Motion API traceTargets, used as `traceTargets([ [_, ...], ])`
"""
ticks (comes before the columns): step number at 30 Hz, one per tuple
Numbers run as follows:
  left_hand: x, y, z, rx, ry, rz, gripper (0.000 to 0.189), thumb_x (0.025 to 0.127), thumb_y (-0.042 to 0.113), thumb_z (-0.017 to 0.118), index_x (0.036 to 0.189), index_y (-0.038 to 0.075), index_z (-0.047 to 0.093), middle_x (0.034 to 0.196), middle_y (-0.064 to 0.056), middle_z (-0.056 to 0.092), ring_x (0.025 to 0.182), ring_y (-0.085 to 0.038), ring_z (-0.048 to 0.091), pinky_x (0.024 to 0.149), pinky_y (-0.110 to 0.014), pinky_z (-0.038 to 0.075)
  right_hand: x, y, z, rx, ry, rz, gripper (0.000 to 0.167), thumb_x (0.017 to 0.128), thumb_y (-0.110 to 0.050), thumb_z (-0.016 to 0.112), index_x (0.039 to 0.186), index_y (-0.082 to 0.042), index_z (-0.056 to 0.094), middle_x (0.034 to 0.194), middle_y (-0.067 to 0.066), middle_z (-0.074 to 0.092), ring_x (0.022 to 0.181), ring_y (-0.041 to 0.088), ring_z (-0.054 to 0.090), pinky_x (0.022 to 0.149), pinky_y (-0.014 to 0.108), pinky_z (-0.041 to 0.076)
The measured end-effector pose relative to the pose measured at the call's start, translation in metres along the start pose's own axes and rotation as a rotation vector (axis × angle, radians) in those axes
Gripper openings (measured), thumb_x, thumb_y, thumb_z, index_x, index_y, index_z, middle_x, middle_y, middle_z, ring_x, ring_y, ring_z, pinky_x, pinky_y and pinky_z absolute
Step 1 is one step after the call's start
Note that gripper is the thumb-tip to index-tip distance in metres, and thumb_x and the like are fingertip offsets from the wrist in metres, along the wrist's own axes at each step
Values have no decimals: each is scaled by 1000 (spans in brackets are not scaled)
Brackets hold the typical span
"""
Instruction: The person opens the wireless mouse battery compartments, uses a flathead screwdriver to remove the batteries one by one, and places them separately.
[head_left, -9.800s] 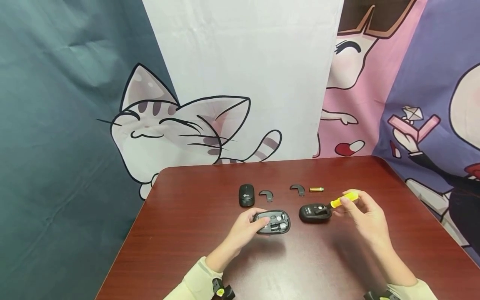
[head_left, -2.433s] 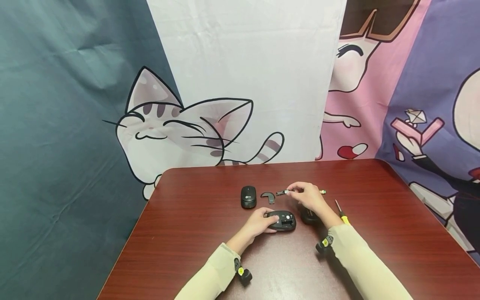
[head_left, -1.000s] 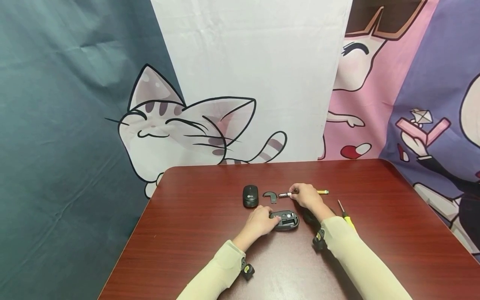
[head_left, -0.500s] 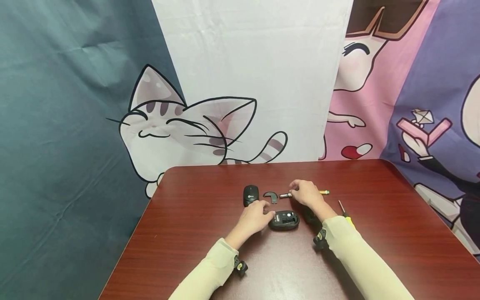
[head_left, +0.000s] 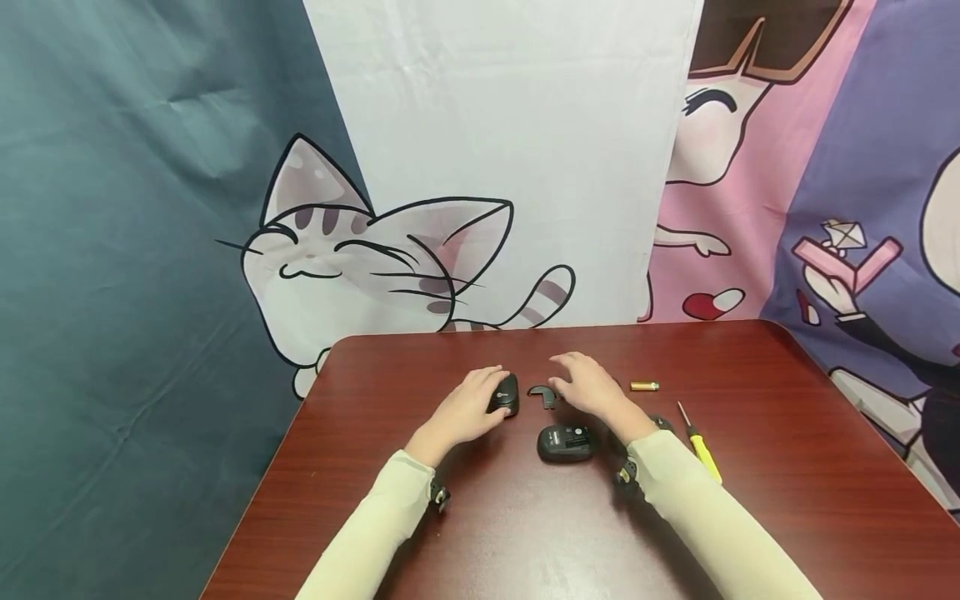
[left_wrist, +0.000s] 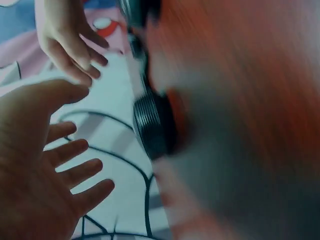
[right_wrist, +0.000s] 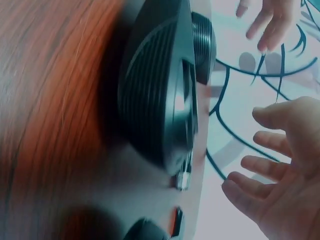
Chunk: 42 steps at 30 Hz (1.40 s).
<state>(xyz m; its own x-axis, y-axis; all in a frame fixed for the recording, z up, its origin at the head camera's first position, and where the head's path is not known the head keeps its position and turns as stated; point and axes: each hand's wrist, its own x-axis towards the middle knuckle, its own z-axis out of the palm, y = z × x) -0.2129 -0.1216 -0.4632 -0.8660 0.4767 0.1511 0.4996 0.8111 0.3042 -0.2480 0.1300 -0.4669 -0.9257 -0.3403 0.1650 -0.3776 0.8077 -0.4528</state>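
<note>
My left hand reaches round the left side of a black mouse lying wheel side up. In the left wrist view its fingers are spread and slightly apart from that mouse. My right hand hovers with loose fingers and nothing in its grasp, close by a black curved cover piece. Between my hands lies a second mouse, underside up, its battery bay exposed. The right wrist view shows a mouse's ribbed side large and close, with my right hand apart from it.
A gold battery lies beyond my right wrist. To its right rests a yellow-handled screwdriver. Another dark mouse is mostly hidden behind my right wrist. A printed cloth hangs behind the brown table.
My left hand has let go of the underside-up mouse and moved left to the other mouse. My right hand, earlier with the screwdriver, then a battery, has released both and shifted left, hiding that battery.
</note>
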Motion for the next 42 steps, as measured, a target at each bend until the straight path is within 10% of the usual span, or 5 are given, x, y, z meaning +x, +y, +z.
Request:
traceTargets([
  [7,3,-26,6,86,-81,1,76,91,37,73,153,7,41,162,-14,34,150,-37,30,124,-53,28,3,-21,14,-23,-113,-53,63,95,-28,70,149,-5,47,155,25,40,140,45,41,111,61,43],
  [18,12,-37,20,149,-153,27,78,90,30,76,154,4,38,159,-14,38,147,-31,35,121,-45,36,8,-45,39,-93,-238,-57,72,91,-27,77,150,-1,44,157,25,38,144,44,37,114,59,41],
  [42,15,-44,30,47,-180,14,78,87,23,71,154,3,36,158,-13,39,145,-24,40,120,-37,38,18,-54,58,-122,-217,-59,64,92,-24,76,146,-2,49,148,17,50,131,33,54,108,47,50],
])
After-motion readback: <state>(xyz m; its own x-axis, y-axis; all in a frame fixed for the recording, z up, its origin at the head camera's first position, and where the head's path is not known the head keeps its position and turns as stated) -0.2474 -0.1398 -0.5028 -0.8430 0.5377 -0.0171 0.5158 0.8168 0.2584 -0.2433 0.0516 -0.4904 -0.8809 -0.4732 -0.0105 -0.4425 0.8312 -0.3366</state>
